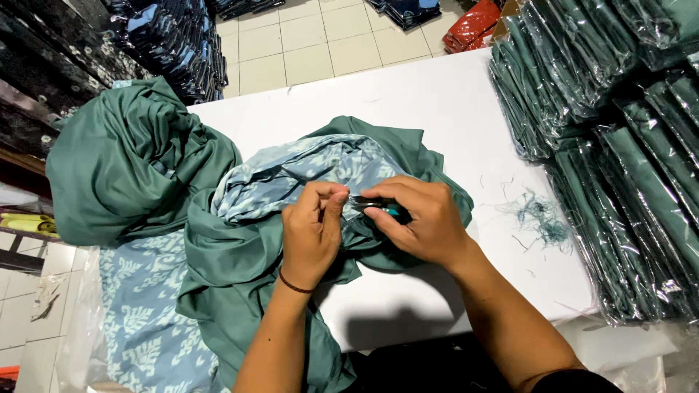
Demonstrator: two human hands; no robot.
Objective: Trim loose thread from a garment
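Together, two hands work one green garment (240,255): left hand (312,233) pinches fabric, right hand (422,218) grips a snipper (389,210).

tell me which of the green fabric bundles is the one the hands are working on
The spread-out green cloth with a pale blue patterned lining at the table's middle, pinched by the left hand and right hand. The bunched green heap lies untouched; the bagged green stacks are sealed.

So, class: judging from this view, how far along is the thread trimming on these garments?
Done: bagged green garments stacked at the right, thread clippings on the white table. In hand: left hand pinches the green garment, right hand holds small snips. Left: a loose green heap.
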